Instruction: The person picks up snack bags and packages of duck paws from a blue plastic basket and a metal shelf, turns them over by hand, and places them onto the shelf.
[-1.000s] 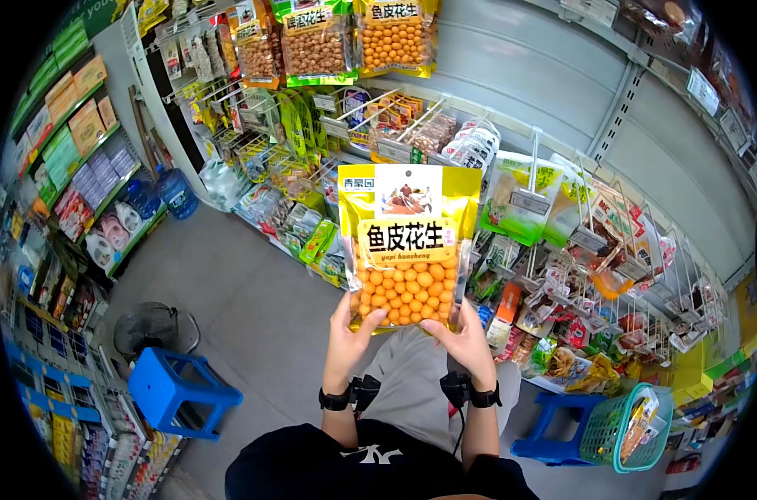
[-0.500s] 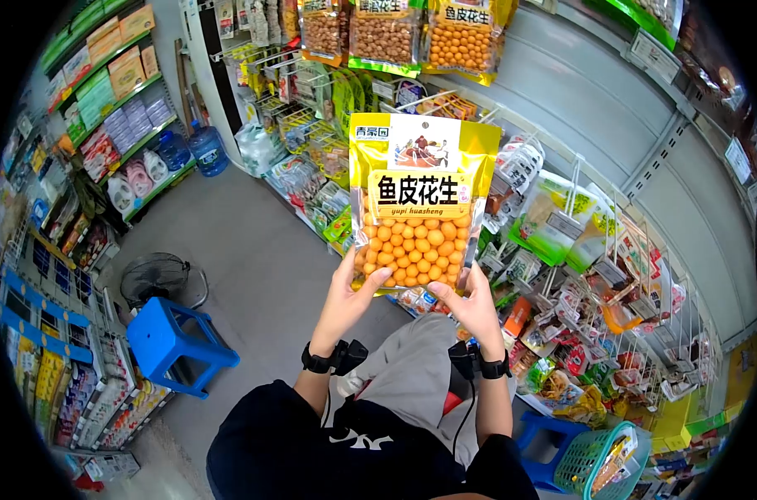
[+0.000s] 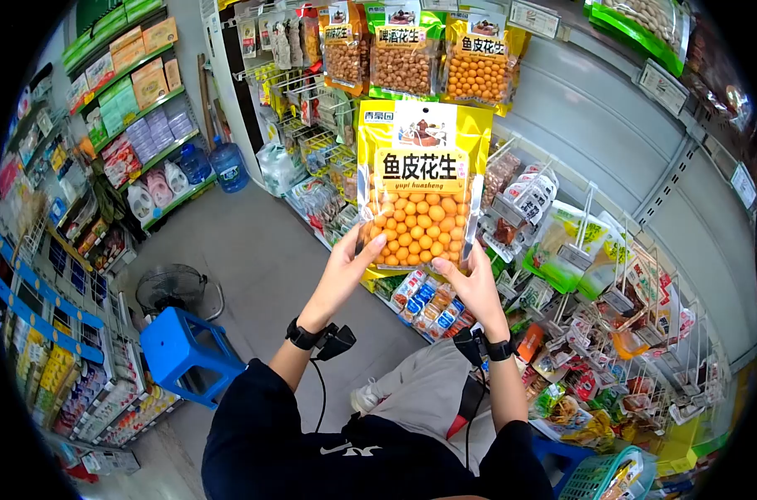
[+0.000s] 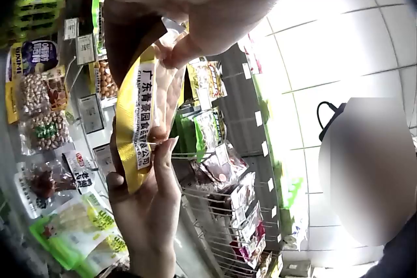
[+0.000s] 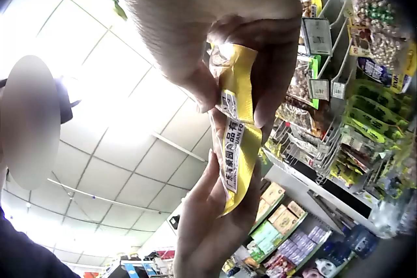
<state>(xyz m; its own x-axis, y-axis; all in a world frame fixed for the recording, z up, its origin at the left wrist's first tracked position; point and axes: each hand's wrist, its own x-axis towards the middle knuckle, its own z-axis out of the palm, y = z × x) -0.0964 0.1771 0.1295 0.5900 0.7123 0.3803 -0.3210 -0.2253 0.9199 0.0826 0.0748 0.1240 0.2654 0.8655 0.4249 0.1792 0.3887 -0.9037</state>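
A yellow and silver bag of coated peanuts [image 3: 420,185] is held upright between both hands, its printed front facing the head camera. My left hand [image 3: 345,265] grips the lower left corner, thumb on the front and fingers behind. The lower right corner is gripped by my right hand [image 3: 472,283] in the same way, its fingers mostly hidden behind the bag. In the left wrist view the yellow bottom seam [image 4: 135,121] shows between the two hands. The right wrist view also shows that seam [image 5: 236,154] edge on.
Several hanging peanut bags [image 3: 403,58] are on the rack behind. Snack packets [image 3: 578,250] fill wire hooks at the right. A blue stool [image 3: 182,354] and a fan [image 3: 172,290] stand on the floor at the left. A green basket [image 3: 591,475] sits at the lower right.
The bag and both hands have moved up in the head view, nearer the hanging peanut bags. The surroundings have shifted right as the head turned. Both hands keep their grip.
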